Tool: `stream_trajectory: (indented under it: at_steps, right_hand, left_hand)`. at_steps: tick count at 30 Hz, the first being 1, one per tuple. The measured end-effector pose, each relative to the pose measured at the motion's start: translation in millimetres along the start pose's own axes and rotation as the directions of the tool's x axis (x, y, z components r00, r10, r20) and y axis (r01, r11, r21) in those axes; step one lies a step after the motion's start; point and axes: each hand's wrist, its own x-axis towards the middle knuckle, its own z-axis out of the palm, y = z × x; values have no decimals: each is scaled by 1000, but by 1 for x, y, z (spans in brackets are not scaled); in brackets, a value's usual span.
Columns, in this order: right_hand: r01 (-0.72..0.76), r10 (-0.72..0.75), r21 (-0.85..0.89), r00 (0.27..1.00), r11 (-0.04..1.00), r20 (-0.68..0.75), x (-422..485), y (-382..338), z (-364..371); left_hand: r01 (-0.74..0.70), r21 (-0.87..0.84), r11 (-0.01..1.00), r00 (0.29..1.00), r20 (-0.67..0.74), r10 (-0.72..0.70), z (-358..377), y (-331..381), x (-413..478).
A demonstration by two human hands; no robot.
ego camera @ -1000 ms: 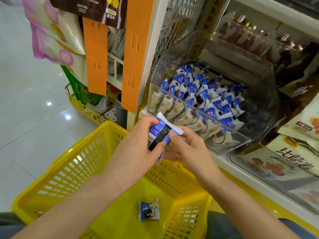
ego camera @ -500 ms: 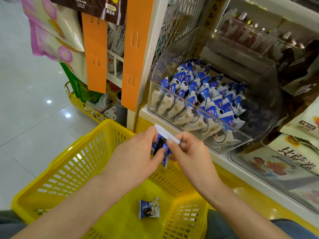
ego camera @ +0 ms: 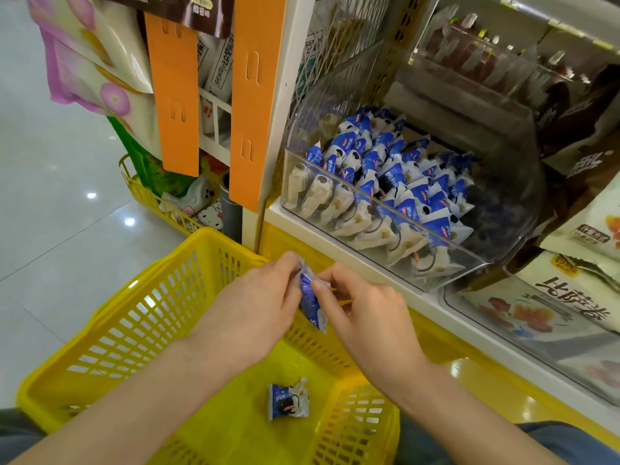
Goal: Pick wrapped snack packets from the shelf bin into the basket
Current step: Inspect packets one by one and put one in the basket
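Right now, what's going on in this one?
A person is holding a blue-and-white wrapped snack packet pinched between the left hand and the right hand, just above the yellow plastic lattice basket. A second blue-and-white packet already lies on the basket floor. The clear plastic shelf bin behind the hands holds many more rows of packets.

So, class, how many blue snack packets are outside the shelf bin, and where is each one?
2. The loose packet lies on the floor of the basket; the held packet is pinched between the left hand and right hand above it. The forearms may hide more.
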Motion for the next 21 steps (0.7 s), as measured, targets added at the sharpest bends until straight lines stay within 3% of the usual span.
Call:
stream_trajectory:
  at_steps: [3,7,13,21]
  right_hand:
    - [-54,55,156,998,986,-4,1,-4,0]
    - [-134,109,323,990,937,92,4,-6,2]
    - [-170,148,386,985,907,85,6,-1,5]
    - [-173,151,404,985,898,86,11,-2,4]
  left_hand:
    - [17,-13,1000,996,-86,-18,0,0,4]
    - [71,-71,995,983,-164,-81,-1,-2,9]
    - [107,-163,981,980,-152,-132,4,4,7]
    - [85,-93,992,978,-181,-101,2,5,9]
